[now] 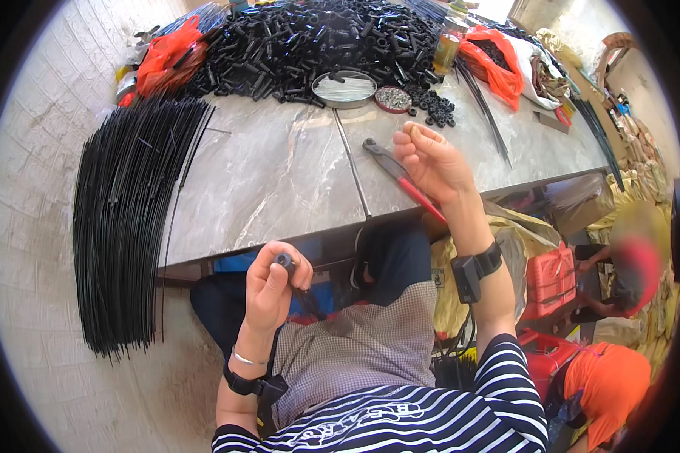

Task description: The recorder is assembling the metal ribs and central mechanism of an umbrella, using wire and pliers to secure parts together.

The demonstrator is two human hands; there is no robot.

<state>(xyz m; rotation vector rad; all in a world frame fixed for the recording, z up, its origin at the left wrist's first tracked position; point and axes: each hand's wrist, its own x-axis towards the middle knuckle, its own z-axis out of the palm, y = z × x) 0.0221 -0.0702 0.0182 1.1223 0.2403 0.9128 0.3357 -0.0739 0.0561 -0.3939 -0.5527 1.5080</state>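
Observation:
My left hand (pixel 268 291) is closed around a black tubular piece (pixel 282 260), its round, hollow end facing up, over my lap near the table's front edge. My right hand (pixel 429 162) is raised above the table, thumb and fingertips pinched together. Whatever they hold, if anything, is too small to make out. Beside that hand lies a pair of pliers (pixel 400 175) with a dark head and red handles. Beyond it stand a red-rimmed dish (pixel 409 108) of small metal bits, a round tin (pixel 344 104) of thin white sticks, and several black rings (pixel 434 107).
A big heap of black tubular pieces (pixel 302 45) covers the table's back. Long black rods (pixel 128 219) overhang its left side. Orange bags (pixel 170 57) and a glass jar (pixel 447 49) stand at the back. Other people (pixel 635 264) sit at the right.

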